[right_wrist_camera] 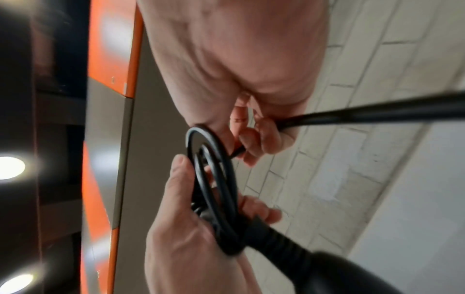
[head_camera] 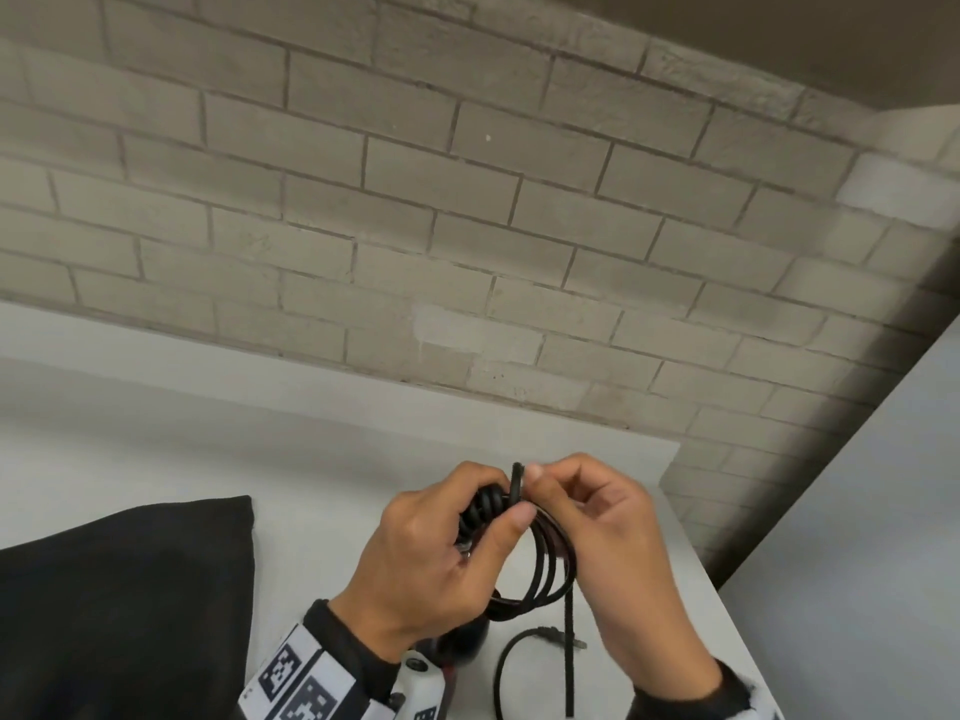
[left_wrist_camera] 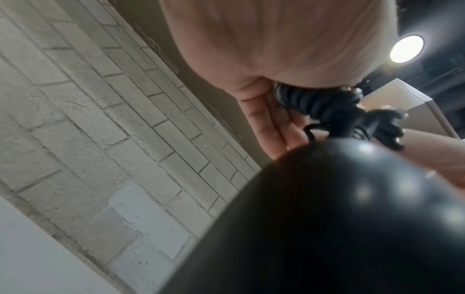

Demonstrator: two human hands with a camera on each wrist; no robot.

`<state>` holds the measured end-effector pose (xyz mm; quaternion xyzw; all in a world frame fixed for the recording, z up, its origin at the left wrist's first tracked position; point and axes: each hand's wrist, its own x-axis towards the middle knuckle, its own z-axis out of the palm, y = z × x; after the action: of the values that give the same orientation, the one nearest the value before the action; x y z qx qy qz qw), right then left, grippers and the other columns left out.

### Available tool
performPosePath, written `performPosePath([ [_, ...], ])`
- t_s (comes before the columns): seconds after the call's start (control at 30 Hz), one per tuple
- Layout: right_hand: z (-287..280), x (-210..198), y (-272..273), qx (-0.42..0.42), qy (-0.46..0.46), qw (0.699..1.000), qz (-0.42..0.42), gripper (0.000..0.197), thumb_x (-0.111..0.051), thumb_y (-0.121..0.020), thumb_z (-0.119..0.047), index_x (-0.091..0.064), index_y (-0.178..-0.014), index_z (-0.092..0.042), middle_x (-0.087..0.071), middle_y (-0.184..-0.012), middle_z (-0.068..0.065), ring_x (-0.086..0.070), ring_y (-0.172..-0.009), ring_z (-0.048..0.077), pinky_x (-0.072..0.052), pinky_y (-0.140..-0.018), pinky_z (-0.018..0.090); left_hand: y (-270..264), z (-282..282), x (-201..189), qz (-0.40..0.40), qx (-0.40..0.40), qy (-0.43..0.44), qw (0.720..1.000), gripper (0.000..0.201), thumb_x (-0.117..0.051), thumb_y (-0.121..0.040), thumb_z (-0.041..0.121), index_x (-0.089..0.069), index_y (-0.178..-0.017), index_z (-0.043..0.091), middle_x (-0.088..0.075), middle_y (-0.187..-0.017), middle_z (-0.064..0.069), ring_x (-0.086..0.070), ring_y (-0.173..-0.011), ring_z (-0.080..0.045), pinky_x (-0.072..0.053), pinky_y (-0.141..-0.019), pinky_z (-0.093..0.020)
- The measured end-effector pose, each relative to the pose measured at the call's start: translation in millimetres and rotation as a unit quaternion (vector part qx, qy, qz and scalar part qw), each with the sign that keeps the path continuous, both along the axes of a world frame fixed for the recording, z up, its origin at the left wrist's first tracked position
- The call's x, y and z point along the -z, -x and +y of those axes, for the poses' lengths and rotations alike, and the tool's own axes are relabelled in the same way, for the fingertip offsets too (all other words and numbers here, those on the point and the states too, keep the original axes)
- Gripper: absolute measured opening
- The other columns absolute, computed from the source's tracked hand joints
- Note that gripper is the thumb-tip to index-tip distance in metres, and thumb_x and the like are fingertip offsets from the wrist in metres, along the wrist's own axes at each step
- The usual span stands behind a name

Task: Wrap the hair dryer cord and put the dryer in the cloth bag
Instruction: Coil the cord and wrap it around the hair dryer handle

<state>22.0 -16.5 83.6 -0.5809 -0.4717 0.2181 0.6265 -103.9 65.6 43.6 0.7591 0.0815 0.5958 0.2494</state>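
Cord wrapping is the step in hand: the left hand grips the coils against the hair dryer above the bench, the right hand pinches the free length, whose loose tail must next be wound on before the cloth bag.
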Motion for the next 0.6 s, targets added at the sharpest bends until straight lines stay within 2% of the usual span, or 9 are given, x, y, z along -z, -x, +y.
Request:
performPosePath([
  [0.07,-7.0,7.9,5.6,-0.026,0.027,0.999,0.029,0.037,-0.060,-0.083,-0.049,-0.074,-0.077,-0.015,-0.066,-0.065,-0.002,-0.059,-0.064,0.009,-0.046,-0.067,0.029,0.5,-0.5,0.1,-0.006,-0.013,0.006,1.000,0.028,-0.047,-0.100,0.047,-0.056,-0.095,0.020,-0.059,-0.056,0.010,-0.056,-0.045,-0.005,-0.045,-0.042,-0.024],
  [0.13,-14.8,17.1,10.3,-0.066,0.031,0.996,0.047,0.054,-0.058,-0.080,-0.068,-0.075,-0.085,-0.017,-0.066,-0.068,-0.004,-0.057,-0.064,0.010,-0.047,-0.063,0.026,-0.3,-1.2,-0.4,-0.007,-0.027,0.015,1.000,0.028,-0.044,-0.101,0.047,-0.055,-0.097,0.022,-0.062,-0.061,0.017,-0.060,-0.053,0.003,-0.046,-0.047,-0.013],
  [0.17,-17.2,21.6,11.7,-0.083,0.028,0.995,0.043,0.053,-0.064,-0.076,-0.066,-0.074,-0.089,-0.016,-0.067,-0.072,-0.001,-0.057,-0.066,0.013,-0.050,-0.062,0.028,-1.0,-1.0,-0.7,-0.006,-0.037,0.019,0.999,0.027,-0.044,-0.101,0.046,-0.056,-0.098,0.021,-0.061,-0.065,0.020,-0.061,-0.057,0.008,-0.045,-0.051,-0.006],
  [0.2,-19.1,25.1,13.4,-0.094,0.029,0.995,0.031,0.042,-0.071,-0.073,-0.055,-0.074,-0.092,-0.017,-0.070,-0.077,0.003,-0.060,-0.068,0.018,-0.055,-0.063,0.033,-1.3,-0.6,-0.3,-0.005,-0.049,0.025,0.998,0.028,-0.044,-0.100,0.046,-0.056,-0.099,0.021,-0.061,-0.068,0.021,-0.061,-0.060,0.010,-0.043,-0.054,-0.002],
  [0.23,-20.6,27.6,14.3,-0.098,0.032,0.994,0.018,0.031,-0.075,-0.073,-0.042,-0.074,-0.094,-0.018,-0.072,-0.082,0.010,-0.065,-0.073,0.024,-0.059,-0.071,0.042,-1.5,-0.1,-0.1,-0.002,-0.060,0.031,0.998,0.028,-0.043,-0.100,0.046,-0.057,-0.099,0.021,-0.061,-0.068,0.020,-0.061,-0.061,0.007,-0.042,-0.055,-0.001],
  [0.3,-22.5,29.3,15.1,-0.086,0.045,0.995,0.010,0.018,-0.076,-0.076,-0.022,-0.073,-0.094,-0.019,-0.073,-0.089,0.016,-0.069,-0.082,0.031,-0.056,-0.085,0.054,-1.6,0.8,0.6,0.001,-0.069,0.043,0.997,0.031,-0.042,-0.101,0.048,-0.059,-0.097,0.022,-0.063,-0.064,0.014,-0.060,-0.059,-0.001,-0.041,-0.053,-0.003],
  [0.4,-24.0,26.4,10.1,-0.100,0.062,0.993,0.003,0.012,-0.071,-0.080,-0.011,-0.073,-0.090,-0.017,-0.074,-0.089,0.013,-0.070,-0.085,0.026,-0.055,-0.089,0.053,-3.1,-1.9,0.4,-0.010,-0.045,0.096,0.994,0.029,-0.046,-0.099,0.049,-0.063,-0.095,0.026,-0.065,-0.067,0.007,-0.062,-0.060,-0.006,-0.045,-0.054,-0.011],
  [0.5,-22.5,20.9,3.7,-0.078,0.072,0.993,-0.052,0.010,-0.072,-0.079,-0.016,-0.072,-0.087,-0.021,-0.074,-0.091,0.002,-0.068,-0.087,0.015,-0.054,-0.088,0.046,-5.6,-9.5,-3.9,-0.028,-0.005,0.201,0.979,0.017,-0.057,-0.092,0.045,-0.067,-0.094,0.031,-0.071,-0.084,0.012,-0.069,-0.077,-0.008,-0.050,-0.067,-0.013],
  [0.6,-18.2,22.0,0.9,-0.018,0.062,0.992,-0.107,0.012,-0.071,-0.078,-0.024,-0.072,-0.089,-0.029,-0.072,-0.094,-0.007,-0.066,-0.091,0.014,-0.051,-0.085,0.041,-9.7,-15.6,-8.9,-0.060,0.043,0.293,0.953,0.013,-0.066,-0.088,0.042,-0.071,-0.091,0.031,-0.072,-0.083,0.011,-0.068,-0.079,-0.005,-0.049,-0.072,-0.011],
])
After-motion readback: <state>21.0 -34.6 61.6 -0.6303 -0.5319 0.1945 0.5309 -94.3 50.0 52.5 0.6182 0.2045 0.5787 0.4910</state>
